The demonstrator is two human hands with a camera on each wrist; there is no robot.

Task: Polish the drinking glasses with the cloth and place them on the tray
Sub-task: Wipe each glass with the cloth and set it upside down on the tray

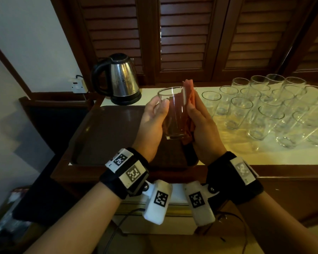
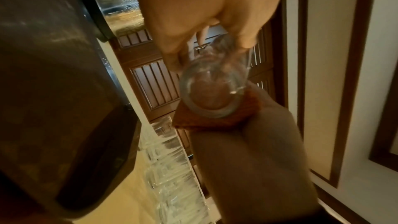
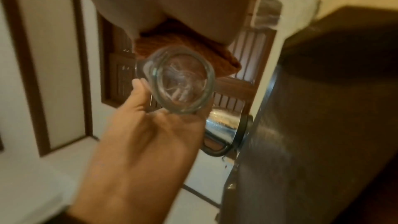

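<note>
A clear drinking glass (image 1: 174, 114) is held upright above the right part of the dark brown tray (image 1: 108, 134). My left hand (image 1: 160, 105) grips it, thumb on the near side and fingers behind. My right hand (image 1: 193, 103) holds a folded orange cloth (image 1: 188, 88) against the glass's right wall, and the cloth sticks up past the rim. The left wrist view looks at the glass base (image 2: 213, 94) with the cloth (image 2: 193, 123) under it. In the right wrist view the cloth (image 3: 193, 48) lies between my palm and the glass (image 3: 178, 83). The tray holds no glasses.
Several clear glasses (image 1: 264, 110) stand packed together on the pale counter (image 1: 228, 154) to the right. A steel kettle (image 1: 121, 77) with a black handle sits behind the tray, near a wall socket (image 1: 77, 85). Louvred wooden doors (image 1: 182, 33) close off the back.
</note>
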